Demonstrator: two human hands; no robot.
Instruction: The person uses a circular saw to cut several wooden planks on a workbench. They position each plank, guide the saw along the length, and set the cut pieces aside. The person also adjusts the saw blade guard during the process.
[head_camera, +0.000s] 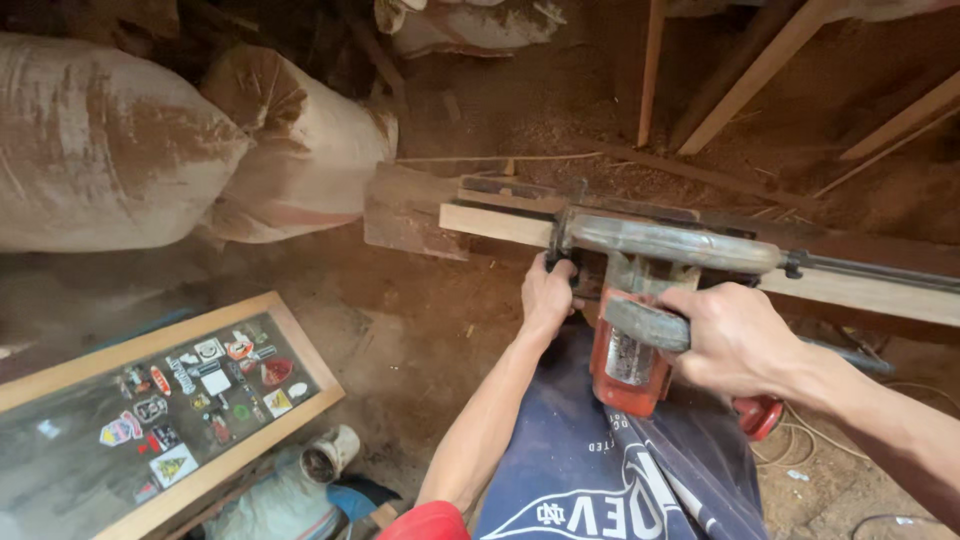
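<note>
While the left hand (548, 295) presses the plank (500, 224), the right hand's (735, 340) grip wraps the red power tool's (630, 360) handle.

A: What is shown of the floor (420, 330)?
B: A dirt floor, coated with brown sawdust, is seen throughout; the light is dim and warm.

A: What is stacked at the upper left?
B: Two bulging sacks (100, 140), dusted with sawdust, are laid against each other, and a third sack (470, 25) is partly seen at the top edge.

A: What is set at the lower left?
B: A wood-framed glass panel (150, 420), covered with assorted stickers, is laid flat, just beside a short white pipe piece (330, 455).

A: And at the upper right?
B: Pale timber battens (760, 70) are leaned at angles above the sawdust.
</note>
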